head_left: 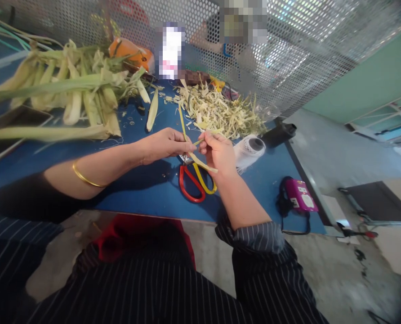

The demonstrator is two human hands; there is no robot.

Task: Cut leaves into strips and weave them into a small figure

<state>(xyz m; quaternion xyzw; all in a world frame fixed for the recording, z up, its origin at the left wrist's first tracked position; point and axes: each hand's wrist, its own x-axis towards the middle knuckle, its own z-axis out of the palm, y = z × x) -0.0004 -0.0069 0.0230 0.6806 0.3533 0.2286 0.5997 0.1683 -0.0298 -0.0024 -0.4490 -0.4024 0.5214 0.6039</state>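
My left hand (168, 145) is closed, its thumb and fingertips pinching a narrow pale-green plant strip (203, 163). One end of the strip runs toward my right wrist; another narrow length rises behind the left fingers. My right hand (219, 150) is also closed, with thumb and forefinger gripping a thin part of the strip close to the left fingertips. Scissors (180, 181) with one red and one yellow handle lie on the blue table just below both hands, their blades mostly hidden. Beside my right hand is a cone of white thread (247, 155).
Thick green stalks (69, 83) are piled at left. A heap of shredded plant pieces (220, 110) lies beyond my hands, near a blurred-out phone (171, 51). At right are a black cylinder (279, 136) and a purple box (301, 195). Perforated metal mesh (284, 58) stands behind.
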